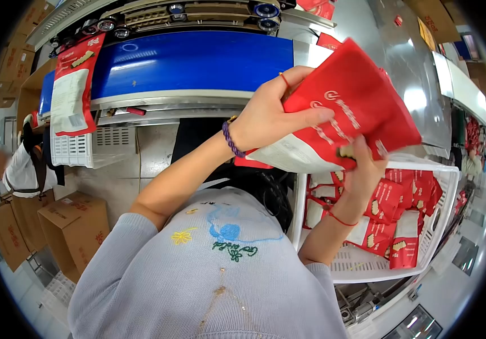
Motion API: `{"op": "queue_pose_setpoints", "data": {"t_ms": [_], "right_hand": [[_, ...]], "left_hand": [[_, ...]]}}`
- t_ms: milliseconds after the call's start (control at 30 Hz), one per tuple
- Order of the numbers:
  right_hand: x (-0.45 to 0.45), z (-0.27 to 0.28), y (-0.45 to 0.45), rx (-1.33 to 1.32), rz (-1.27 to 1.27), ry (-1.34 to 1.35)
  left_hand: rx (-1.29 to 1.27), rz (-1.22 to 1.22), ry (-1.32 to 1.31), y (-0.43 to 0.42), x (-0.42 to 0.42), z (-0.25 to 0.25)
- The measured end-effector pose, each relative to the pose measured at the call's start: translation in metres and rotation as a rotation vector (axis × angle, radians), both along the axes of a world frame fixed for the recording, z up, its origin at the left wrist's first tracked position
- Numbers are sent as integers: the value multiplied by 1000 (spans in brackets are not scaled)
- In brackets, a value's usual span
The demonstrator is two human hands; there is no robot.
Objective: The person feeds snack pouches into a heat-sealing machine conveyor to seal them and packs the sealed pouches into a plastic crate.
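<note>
1. One bag [361, 96] is held up near the crate [451, 189].
2. It is clamped by the left grip [264, 116], thumb in front, apparently for support.
3. Its lower edge seems pinched by the right grip [367, 174], presumably for steadiness.

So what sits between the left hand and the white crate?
The red-and-white pouch that the left hand holds, then the right hand, by the head view. Depth down to the white crate can't be told.
</note>
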State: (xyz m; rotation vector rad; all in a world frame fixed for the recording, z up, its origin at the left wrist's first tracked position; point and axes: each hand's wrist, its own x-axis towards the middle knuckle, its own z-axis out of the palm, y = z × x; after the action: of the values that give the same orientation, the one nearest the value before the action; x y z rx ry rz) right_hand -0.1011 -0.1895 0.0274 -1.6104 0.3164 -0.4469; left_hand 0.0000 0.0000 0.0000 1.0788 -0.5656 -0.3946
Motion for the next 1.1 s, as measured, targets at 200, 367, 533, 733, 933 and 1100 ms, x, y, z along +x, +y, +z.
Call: {"op": "queue_pose_setpoints", "data": {"t_ms": [200, 367, 533, 733, 933, 1100], "right_hand": [[39, -36, -23, 217, -105, 119], [55, -57, -58, 307, -2, 25], [94, -79, -64, 86, -100, 75], [129, -67, -54, -75, -165, 68], [159, -82, -25, -118, -55, 23], [175, -84, -5, 41, -3, -23]], "left_hand": [[240, 330, 155, 0, 24, -18], [80, 199, 403, -15, 57, -48], [509, 504, 102, -21, 90, -69], [459, 482, 394, -12, 112, -67], [515, 592, 359, 37, 117, -63], [721, 762, 43, 61, 120, -74]]}}
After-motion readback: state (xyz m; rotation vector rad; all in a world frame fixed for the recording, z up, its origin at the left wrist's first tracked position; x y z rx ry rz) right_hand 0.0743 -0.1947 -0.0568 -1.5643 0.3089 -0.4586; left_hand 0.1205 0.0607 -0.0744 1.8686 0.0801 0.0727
